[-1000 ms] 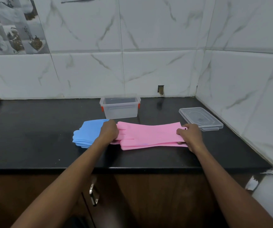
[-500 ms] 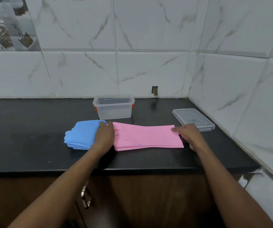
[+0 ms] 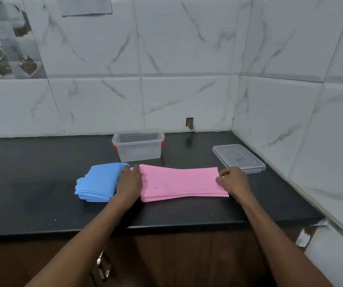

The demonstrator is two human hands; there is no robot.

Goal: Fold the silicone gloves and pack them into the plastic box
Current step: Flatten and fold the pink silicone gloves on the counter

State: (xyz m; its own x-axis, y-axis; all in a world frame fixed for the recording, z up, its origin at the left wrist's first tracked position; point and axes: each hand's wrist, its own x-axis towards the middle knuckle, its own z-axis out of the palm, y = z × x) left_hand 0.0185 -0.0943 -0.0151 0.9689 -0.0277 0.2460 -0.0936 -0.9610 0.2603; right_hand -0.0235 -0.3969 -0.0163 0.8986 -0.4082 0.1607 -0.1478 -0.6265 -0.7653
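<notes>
Pink silicone gloves (image 3: 179, 183) lie stacked flat and lengthwise on the black counter (image 3: 32, 183). Their finger end is under my left hand (image 3: 130, 182), which presses down flat where pink meets the folded blue gloves (image 3: 100, 182) on the left. My right hand (image 3: 233, 181) pinches the cuff end of the pink gloves at the right. The clear plastic box (image 3: 138, 149) with red clips stands open and empty just behind the gloves.
The box's clear lid (image 3: 239, 157) lies on the counter at the right, near the tiled corner wall. A cupboard handle (image 3: 102, 266) shows below the counter's front edge.
The pink gloves now lie flatter and straighter. My left hand went from gripping the finger end to pressing it flat. My right hand stays at the cuff.
</notes>
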